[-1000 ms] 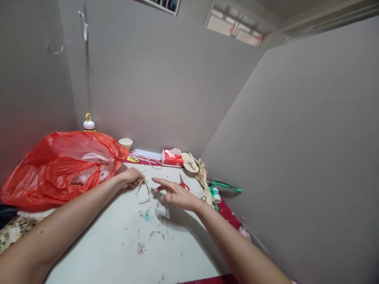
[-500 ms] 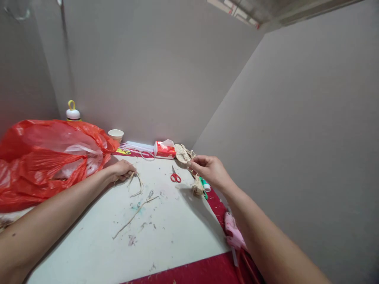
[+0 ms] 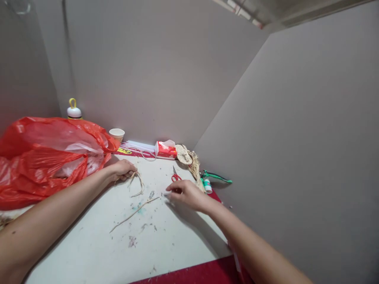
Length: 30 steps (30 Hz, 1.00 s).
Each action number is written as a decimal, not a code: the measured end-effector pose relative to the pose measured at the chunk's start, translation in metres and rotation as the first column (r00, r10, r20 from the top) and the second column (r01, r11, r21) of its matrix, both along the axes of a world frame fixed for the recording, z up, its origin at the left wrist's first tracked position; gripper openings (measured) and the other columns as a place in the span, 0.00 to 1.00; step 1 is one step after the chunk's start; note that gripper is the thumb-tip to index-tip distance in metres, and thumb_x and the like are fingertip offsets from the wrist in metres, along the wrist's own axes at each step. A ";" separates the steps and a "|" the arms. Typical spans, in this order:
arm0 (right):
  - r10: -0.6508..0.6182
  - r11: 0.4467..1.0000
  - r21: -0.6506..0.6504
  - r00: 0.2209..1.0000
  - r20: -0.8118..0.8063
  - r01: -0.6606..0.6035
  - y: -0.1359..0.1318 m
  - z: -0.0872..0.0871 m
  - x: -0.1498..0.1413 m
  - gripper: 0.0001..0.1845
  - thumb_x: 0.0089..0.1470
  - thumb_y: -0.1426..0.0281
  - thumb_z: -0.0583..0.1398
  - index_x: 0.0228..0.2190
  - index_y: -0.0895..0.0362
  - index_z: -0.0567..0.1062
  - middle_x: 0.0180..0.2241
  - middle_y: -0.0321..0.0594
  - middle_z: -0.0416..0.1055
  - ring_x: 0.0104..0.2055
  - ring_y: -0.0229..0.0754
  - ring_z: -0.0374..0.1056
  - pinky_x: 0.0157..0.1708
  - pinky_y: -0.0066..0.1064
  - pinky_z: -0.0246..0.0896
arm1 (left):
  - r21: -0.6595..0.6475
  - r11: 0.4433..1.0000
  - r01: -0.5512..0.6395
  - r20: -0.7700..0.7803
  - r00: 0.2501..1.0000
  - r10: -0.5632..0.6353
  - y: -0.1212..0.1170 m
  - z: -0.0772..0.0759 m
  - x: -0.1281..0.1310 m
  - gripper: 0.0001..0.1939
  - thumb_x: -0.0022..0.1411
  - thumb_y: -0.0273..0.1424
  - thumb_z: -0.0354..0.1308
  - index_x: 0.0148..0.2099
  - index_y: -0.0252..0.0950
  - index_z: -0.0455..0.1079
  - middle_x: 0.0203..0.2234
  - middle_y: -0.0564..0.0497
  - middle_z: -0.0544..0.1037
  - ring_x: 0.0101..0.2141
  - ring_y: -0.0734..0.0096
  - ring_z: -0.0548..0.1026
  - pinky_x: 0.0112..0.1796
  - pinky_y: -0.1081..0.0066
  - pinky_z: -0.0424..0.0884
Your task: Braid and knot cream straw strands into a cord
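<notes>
My left hand [image 3: 124, 169] is closed near the red bag's edge, gripping a few thin straw-coloured raffia strands [image 3: 139, 182] whose loose ends curl down onto the white tabletop. One longer raffia strand [image 3: 134, 215] lies by itself across the board, closer to me. Over the middle of the table hovers my right hand [image 3: 188, 194], with nothing visible in it and a small gap between thumb and forefinger. Just beyond its fingers are red-handled scissors [image 3: 175, 176], partly covered by the hand. A woven raffia piece [image 3: 184, 154] with a bundle of loose raffia [image 3: 194, 167] rests at the back right.
A big red plastic bag [image 3: 53, 154] fills the left side. Along the back stand a paper cup [image 3: 117, 134], white sticks [image 3: 139, 146], a red tissue pack [image 3: 166, 150] and a yellow-looped bottle [image 3: 74, 112]. Green-handled pliers [image 3: 217, 176] and a small green-and-white container [image 3: 207, 185] sit at the right wall.
My right hand has come away from the raffia bundle at the back right, moving left and towards me; the bundle now lies down by the wall. The left hand keeps its place.
</notes>
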State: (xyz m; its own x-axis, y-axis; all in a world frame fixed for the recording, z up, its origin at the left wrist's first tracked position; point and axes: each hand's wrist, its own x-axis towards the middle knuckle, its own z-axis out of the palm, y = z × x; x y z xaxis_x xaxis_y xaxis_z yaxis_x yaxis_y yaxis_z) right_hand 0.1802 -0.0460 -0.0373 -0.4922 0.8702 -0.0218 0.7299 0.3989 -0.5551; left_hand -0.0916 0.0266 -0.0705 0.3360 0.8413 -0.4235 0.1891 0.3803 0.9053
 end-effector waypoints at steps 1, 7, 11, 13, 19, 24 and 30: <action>0.080 0.997 -0.001 0.996 0.044 -0.080 -0.005 -0.003 -0.013 0.12 0.48 0.70 0.58 0.35 0.58 0.77 0.30 0.41 0.74 0.29 0.38 0.66 0.31 0.27 0.57 | 0.000 1.000 -0.006 -0.001 1.000 0.006 -0.001 0.001 0.000 0.14 0.44 0.35 0.65 0.24 0.29 0.67 0.10 0.61 0.54 0.12 0.86 0.48 0.14 0.78 0.39; 0.185 0.963 0.128 0.929 0.321 -0.236 -0.009 -0.012 -0.047 0.09 0.47 0.77 0.55 0.30 0.57 0.73 0.26 0.39 0.71 0.25 0.36 0.61 0.25 0.26 0.48 | -0.004 1.000 -0.010 0.015 1.000 0.010 -0.002 0.001 0.000 0.11 0.47 0.32 0.62 0.23 0.29 0.66 0.10 0.60 0.55 0.12 0.87 0.47 0.15 0.78 0.39; 0.216 0.938 0.184 0.909 0.358 -0.295 0.001 -0.005 -0.047 0.07 0.47 0.77 0.54 0.27 0.56 0.71 0.22 0.36 0.68 0.22 0.34 0.56 0.23 0.25 0.43 | -0.006 1.000 -0.017 0.011 1.000 0.017 -0.002 0.002 0.000 0.11 0.48 0.32 0.62 0.23 0.30 0.66 0.10 0.60 0.56 0.12 0.86 0.48 0.14 0.78 0.41; 0.215 0.922 0.246 0.924 0.315 -0.299 0.011 0.002 -0.049 0.06 0.47 0.77 0.54 0.25 0.56 0.70 0.21 0.34 0.66 0.22 0.34 0.54 0.24 0.25 0.43 | 0.001 0.999 -0.035 -0.015 0.999 0.035 -0.003 0.002 0.001 0.11 0.48 0.31 0.62 0.23 0.30 0.65 0.10 0.59 0.59 0.11 0.86 0.50 0.14 0.78 0.42; 0.282 0.891 0.361 0.959 0.035 -0.275 0.045 -0.004 -0.080 0.09 0.52 0.76 0.53 0.29 0.56 0.73 0.28 0.37 0.72 0.28 0.35 0.62 0.30 0.25 0.52 | -0.003 0.999 -0.042 -0.059 0.997 0.042 -0.002 0.001 0.001 0.12 0.50 0.32 0.60 0.21 0.31 0.64 0.11 0.55 0.64 0.11 0.85 0.51 0.14 0.77 0.42; 0.360 0.878 0.355 0.932 -0.047 -0.322 0.059 -0.025 -0.106 0.08 0.54 0.74 0.55 0.32 0.57 0.75 0.30 0.39 0.72 0.32 0.38 0.65 0.34 0.27 0.57 | -0.024 0.999 -0.041 -0.016 0.999 0.040 -0.002 0.000 0.000 0.13 0.51 0.30 0.59 0.20 0.34 0.60 0.08 0.59 0.58 0.11 0.85 0.47 0.15 0.77 0.40; 0.398 0.864 0.376 0.912 -0.104 -0.334 0.065 -0.034 -0.104 0.11 0.54 0.75 0.55 0.34 0.56 0.77 0.34 0.43 0.72 0.37 0.40 0.66 0.39 0.31 0.60 | -0.066 0.998 -0.015 -0.051 0.999 0.011 0.000 -0.002 0.002 0.10 0.54 0.26 0.53 0.22 0.34 0.60 0.10 0.55 0.65 0.10 0.83 0.51 0.15 0.76 0.43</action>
State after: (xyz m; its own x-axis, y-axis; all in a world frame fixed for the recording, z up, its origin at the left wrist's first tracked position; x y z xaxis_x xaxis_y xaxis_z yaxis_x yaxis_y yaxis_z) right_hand 0.0758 0.0186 -0.0717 -0.7449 0.5629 0.3581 0.3990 0.8061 -0.4371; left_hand -0.0895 0.0265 -0.0720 0.3021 0.8151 -0.4943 0.2284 0.4415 0.8677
